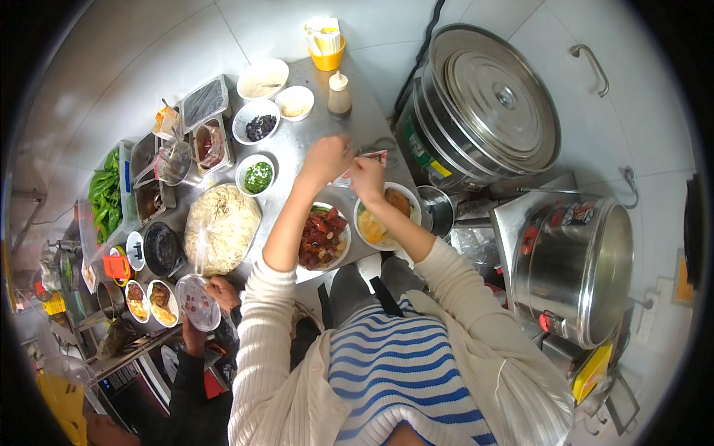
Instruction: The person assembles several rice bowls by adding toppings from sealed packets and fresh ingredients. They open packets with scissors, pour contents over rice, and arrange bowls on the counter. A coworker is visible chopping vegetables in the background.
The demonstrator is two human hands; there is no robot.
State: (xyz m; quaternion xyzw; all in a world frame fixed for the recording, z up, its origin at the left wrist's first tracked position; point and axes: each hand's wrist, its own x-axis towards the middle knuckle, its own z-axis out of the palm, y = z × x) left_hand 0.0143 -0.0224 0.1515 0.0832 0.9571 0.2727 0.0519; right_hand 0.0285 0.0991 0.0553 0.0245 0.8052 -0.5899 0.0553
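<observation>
Both my arms reach over the steel table. My left hand (329, 157) is closed, its fingers curled; whatever it may pinch is hidden. Just beside it, my right hand (367, 181) is closed on a small red-and-white packet (377, 157), partly covered by the fingers. Under my right wrist stands a white bowl of noodles (375, 229) with a browned piece on top. Left of it, below my forearms, is a bowl of dark red meat chunks (322, 236). A small bowl of chopped green herbs (257, 177) sits left of my left arm.
A bag of noodles (222, 229), green peppers (106, 197) and a sauce bottle (339, 95) share the table. A large lidded pot (498, 104) and a steel pot (573, 271) stand right. At lower left, another person's hands hold a clear plastic container (199, 302).
</observation>
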